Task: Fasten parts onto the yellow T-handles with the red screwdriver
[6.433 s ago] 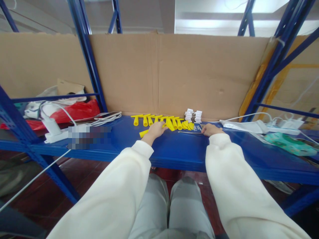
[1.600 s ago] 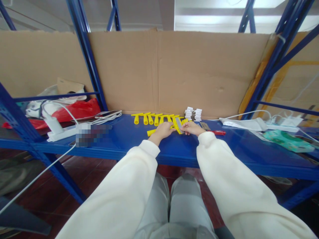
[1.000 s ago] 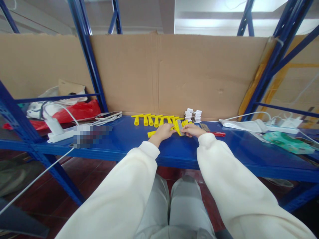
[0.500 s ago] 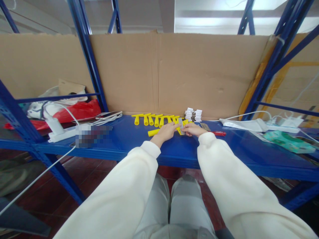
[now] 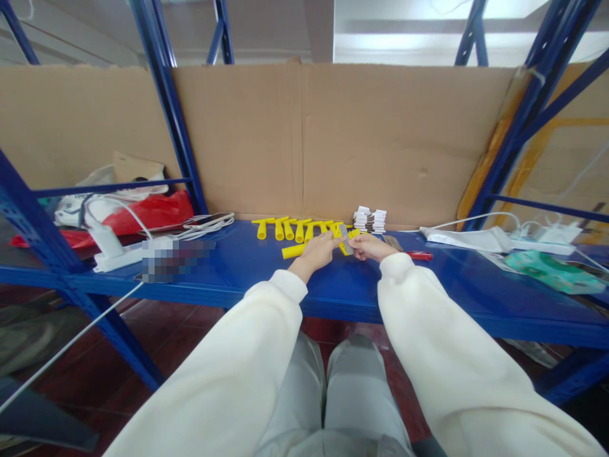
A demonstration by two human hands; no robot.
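Observation:
My left hand (image 5: 316, 252) is closed, its fingertips on the left edge of a small grey flat piece (image 5: 346, 241). From the right, my right hand (image 5: 373, 246) pinches at the same piece with thumb and fingers; exactly what lies in its grip is too small to make out. A yellow cylindrical handle (image 5: 292, 252) sticks out to the left behind my left hand, which partly hides it. Beyond the hands, several yellow T-shaped tools (image 5: 299, 231) stand in a row, the right-hand ones partly covered by my fingers.
Stacked small white pieces (image 5: 370, 220) stand against the cardboard panel (image 5: 380, 139). A red tool (image 5: 419, 255) lies right of my right hand on the blue shelf (image 5: 257, 273). White power strips, cables and a green packet (image 5: 552, 271) occupy the sides; blue uprights flank the shelf.
The grey flat piece has tilted slightly between my fingers, and my right fingertips have shifted a little. My left hand stays nearly in place.

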